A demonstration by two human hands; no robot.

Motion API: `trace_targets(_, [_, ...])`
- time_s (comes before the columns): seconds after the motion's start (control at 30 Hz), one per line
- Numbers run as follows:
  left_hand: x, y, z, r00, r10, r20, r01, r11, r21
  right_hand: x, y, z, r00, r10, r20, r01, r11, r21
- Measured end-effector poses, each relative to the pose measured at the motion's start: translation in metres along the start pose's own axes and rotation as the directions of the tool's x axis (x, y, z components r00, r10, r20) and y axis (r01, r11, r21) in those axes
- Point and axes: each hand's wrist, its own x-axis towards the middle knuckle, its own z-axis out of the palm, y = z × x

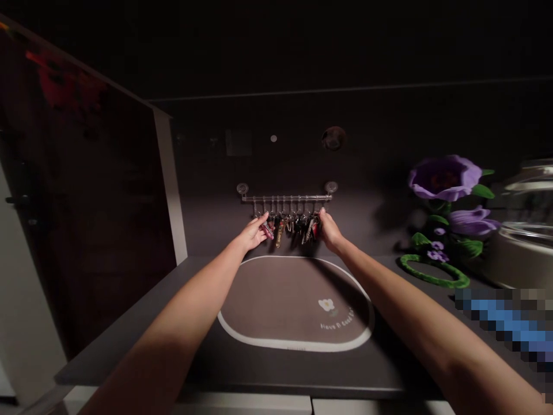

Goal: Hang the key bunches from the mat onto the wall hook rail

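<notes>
A clear rail [287, 198] with small hooks is fixed to the dark back wall, and several bunches of keys [298, 223] hang from it. My left hand [253, 234] is at the rail's left end, thumb and fingers closed on a pinkish keychain [268, 231] that hangs there. At the other end, my right hand [332, 233] pinches the outermost bunch, beside a red key fob [315, 230]; the fingers partly hide what they grip. Between the hands hangs a gold-coloured lettered tag [279, 235].
Below the keys, a brown oval mat [280, 300] with a pale rim lies on the dark counter [259, 369]. Purple fabric flowers [447, 177] and a large glass-lidded container [527, 242] stand at right. A dark door [108, 219] is at left.
</notes>
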Motion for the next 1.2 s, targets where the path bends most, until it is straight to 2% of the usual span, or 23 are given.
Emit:
trace_targets(0.1, [0.006,-0.008,0.011,0.998,0.011,0.064,-0.005,0.995,-0.101,-0.001,0.001,0.007,0.992,0.122,-0.011,-0.119,0.981,0.156])
trace_targets(0.27, [0.006,-0.019,0.025,0.994,0.04,0.098,-0.014,0.967,-0.255,-0.005,0.006,0.022,0.997,0.068,-0.028,-0.051,0.912,0.407])
trace_targets(0.37, [0.002,-0.021,0.029,0.993,0.029,0.116,0.008,0.949,-0.314,-0.007,0.007,0.033,0.992,0.075,-0.104,-0.019,0.891,0.454])
trace_targets(0.53, [-0.003,-0.017,0.04,0.993,-0.032,0.111,0.071,0.924,-0.375,0.001,0.013,0.048,0.963,0.117,-0.243,-0.028,0.94,0.34])
trace_targets(0.6, [-0.005,-0.011,0.048,0.996,-0.064,0.06,0.083,0.908,-0.411,0.009,0.017,0.051,0.949,0.1,-0.299,-0.024,0.968,0.25])
trace_targets(0.7, [-0.009,0.002,0.062,0.989,-0.143,-0.047,0.106,0.881,-0.461,0.021,0.018,0.056,0.943,0.034,-0.33,-0.032,0.999,0.012])
trace_targets(0.77, [-0.012,0.012,0.071,0.972,-0.188,-0.14,0.092,0.855,-0.51,0.028,0.014,0.059,0.924,0.044,-0.381,-0.096,0.988,-0.119])
trace_targets(0.87, [-0.013,0.026,0.083,0.956,-0.212,-0.205,0.068,0.833,-0.549,0.034,0.003,0.066,0.864,0.116,-0.49,-0.253,0.941,-0.224])
trace_targets(1.0, [-0.009,0.041,0.094,0.939,-0.21,-0.272,0.021,0.826,-0.564,0.034,-0.018,0.075,0.798,0.182,-0.575,-0.347,0.918,-0.191])
trace_targets(1.13, [-0.006,0.055,0.103,0.945,-0.15,-0.29,-0.041,0.827,-0.561,0.031,-0.046,0.086,0.773,0.207,-0.6,-0.314,0.946,-0.078])
trace_targets(1.2, [-0.007,0.064,0.109,0.945,-0.142,-0.295,-0.049,0.829,-0.556,0.028,-0.062,0.091,0.724,0.249,-0.643,-0.28,0.958,0.057])
